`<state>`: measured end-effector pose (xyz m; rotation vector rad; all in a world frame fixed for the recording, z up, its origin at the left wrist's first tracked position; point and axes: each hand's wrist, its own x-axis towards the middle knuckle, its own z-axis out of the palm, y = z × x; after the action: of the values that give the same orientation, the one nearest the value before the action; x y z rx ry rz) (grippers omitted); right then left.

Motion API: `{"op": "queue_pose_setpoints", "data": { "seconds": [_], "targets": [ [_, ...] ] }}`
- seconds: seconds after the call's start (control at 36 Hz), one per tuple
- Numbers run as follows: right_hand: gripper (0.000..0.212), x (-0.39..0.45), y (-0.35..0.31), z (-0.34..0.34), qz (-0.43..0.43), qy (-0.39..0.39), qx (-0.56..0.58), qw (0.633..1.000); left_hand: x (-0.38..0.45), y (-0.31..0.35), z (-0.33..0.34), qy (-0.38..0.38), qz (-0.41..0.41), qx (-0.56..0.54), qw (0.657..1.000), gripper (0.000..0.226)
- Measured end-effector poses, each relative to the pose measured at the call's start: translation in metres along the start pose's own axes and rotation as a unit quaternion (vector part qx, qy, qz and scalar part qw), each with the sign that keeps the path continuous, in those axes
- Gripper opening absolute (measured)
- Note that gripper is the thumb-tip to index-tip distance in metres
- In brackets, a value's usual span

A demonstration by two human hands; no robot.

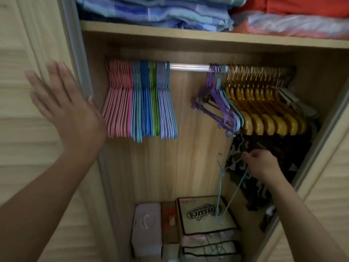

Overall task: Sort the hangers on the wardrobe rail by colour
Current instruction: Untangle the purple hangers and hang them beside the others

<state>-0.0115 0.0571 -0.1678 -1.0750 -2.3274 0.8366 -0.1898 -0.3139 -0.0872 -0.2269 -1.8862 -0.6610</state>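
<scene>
Rail: we see a shiny metal wardrobe rail (188,67) running under the light wooden shelf (170,34), bare in its middle stretch.
Left group: on the rail's left end we count tight bunches of thin wire hangers, in order pink hangers (118,103), light blue hangers (136,106), dark blue hangers (146,103), green hangers (154,103) and lilac hangers (166,106), all touching side by side.
Right group: past the bare stretch hang loose purple wire hangers (213,95), tilted and tangled, one light blue among them, then a row of thick yellow plastic hangers (264,110); grey ones at the far right are blurred.
Left hand: our left hand (62,103) is raised flat, fingers straight and slightly spread, holding nothing, in front of the pale slatted wardrobe door (22,129), just beside the pink bunch.
Right hand: our right hand (260,165) is low, below the rail, fingers curled and pinching a light blue wire hanger (223,178) which dangles down from it; we can't tell if a second one hangs with it.
Behind right hand: dark patterned clothing (273,148).
Floor of wardrobe: pink plastic box (147,225), beige fabric storage box with printed logo (204,214), touching the hanger's low end or just behind it, we can't tell.
Top shelf: folded blue fabrics (160,10), orange bundle (292,14).
</scene>
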Motion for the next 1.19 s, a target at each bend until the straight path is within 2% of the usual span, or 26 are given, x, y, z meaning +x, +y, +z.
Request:
{"op": "queue_pose_setpoints", "data": {
  "seconds": [0.06, 0.14, 0.17, 0.22, 0.25, 0.28, 0.33, 0.36, 0.39, 0.44, 0.47, 0.56, 0.61, 0.67, 0.72, 0.78, 0.89, 0.92, 0.97, 1.03, 1.08, 1.14, 1.19],
  "targets": [
    [0.042, -0.022, 0.02, 0.019, 0.002, -0.037, -0.012, 0.999, -0.023, -0.002, -0.005, -0.005, -0.002, -0.02, 1.0, 0.075],
    [0.041, -0.054, 0.045, 0.047, -0.007, -0.101, -0.03, 0.994, -0.087, -0.011, -0.011, -0.002, 0.055, -0.09, 0.994, 0.074],
    [0.043, -0.063, 0.052, 0.054, -0.011, -0.122, -0.036, 0.992, -0.116, -0.015, -0.011, -0.043, 0.055, -0.121, 0.99, 0.07],
    [0.045, -0.081, 0.059, 0.064, -0.02, -0.157, -0.027, 0.987, -0.181, -0.024, -0.007, -0.18, 0.006, -0.16, 0.971, 0.056],
    [0.045, -0.091, 0.062, 0.068, -0.018, -0.175, -0.009, 0.984, -0.217, -0.03, -0.004, -0.271, -0.043, -0.162, 0.948, 0.046],
    [0.043, -0.099, 0.063, 0.069, -0.015, -0.19, 0.011, 0.982, -0.251, -0.034, 0.0, -0.368, -0.101, -0.159, 0.91, 0.038],
    [0.041, -0.113, 0.063, 0.068, -0.01, -0.214, 0.065, 0.975, -0.317, -0.045, 0.005, -0.557, -0.193, -0.133, 0.796, 0.032],
    [0.04, -0.118, 0.063, 0.068, -0.006, -0.225, 0.102, 0.969, -0.346, -0.053, 0.007, -0.621, -0.217, -0.126, 0.743, 0.033],
    [0.04, -0.122, 0.063, 0.066, -0.001, -0.24, 0.138, 0.961, -0.373, -0.063, 0.009, -0.661, -0.233, -0.119, 0.704, 0.037],
    [0.04, -0.128, 0.062, 0.06, 0.0, -0.265, 0.212, 0.941, -0.41, -0.084, 0.01, -0.703, -0.271, -0.115, 0.648, 0.05],
    [0.041, -0.13, 0.063, 0.057, 0.002, -0.272, 0.251, 0.929, -0.424, -0.096, 0.011, -0.709, -0.282, -0.117, 0.636, 0.056],
    [0.039, -0.13, 0.068, 0.049, 0.004, -0.29, 0.336, 0.896, -0.449, -0.129, 0.012, -0.68, -0.345, -0.148, 0.63, 0.063],
    [0.038, -0.126, 0.073, 0.046, 0.014, -0.293, 0.385, 0.875, -0.433, -0.124, 0.0, -0.685, -0.357, -0.161, 0.615, 0.055],
    [0.04, -0.122, 0.079, 0.046, 0.029, -0.286, 0.422, 0.86, -0.419, -0.118, -0.011, -0.705, -0.352, -0.152, 0.597, 0.035],
    [0.04, -0.117, 0.083, 0.045, 0.048, -0.276, 0.443, 0.851, -0.407, -0.111, -0.023, -0.69, -0.363, -0.156, 0.606, 0.039],
    [0.04, -0.111, 0.09, 0.048, 0.064, -0.26, 0.427, 0.864, -0.402, -0.106, -0.031, -0.667, -0.387, -0.178, 0.612, 0.046],
    [0.029, -0.106, 0.101, 0.071, 0.088, -0.142, 0.249, 0.954, -0.394, -0.097, -0.044, -0.63, -0.419, -0.205, 0.621, 0.035],
    [0.022, -0.106, 0.103, 0.077, 0.079, -0.115, 0.193, 0.971, -0.394, -0.095, -0.047, -0.635, -0.432, -0.212, 0.604, 0.035],
    [0.01, -0.111, 0.106, 0.089, 0.069, -0.1, 0.135, 0.983, -0.391, -0.09, -0.051, -0.645, -0.483, -0.237, 0.543, 0.036],
    [0.01, -0.117, 0.109, 0.099, 0.082, -0.145, 0.119, 0.979, -0.384, -0.082, -0.051, -0.632, -0.544, -0.263, 0.485, 0.029],
    [0.015, -0.128, 0.105, 0.104, 0.094, -0.238, 0.122, 0.959, -0.373, -0.068, -0.046, -0.597, -0.6, -0.302, 0.438, 0.024],
    [0.014, -0.143, 0.098, 0.109, 0.098, -0.339, 0.143, 0.925, -0.359, -0.048, -0.042, -0.589, -0.619, -0.319, 0.41, 0.024],
    [0.017, -0.16, 0.09, 0.115, 0.09, -0.434, 0.147, 0.884, -0.35, -0.025, -0.04, -0.617, -0.597, -0.328, 0.394, 0.027]
  ]
}}
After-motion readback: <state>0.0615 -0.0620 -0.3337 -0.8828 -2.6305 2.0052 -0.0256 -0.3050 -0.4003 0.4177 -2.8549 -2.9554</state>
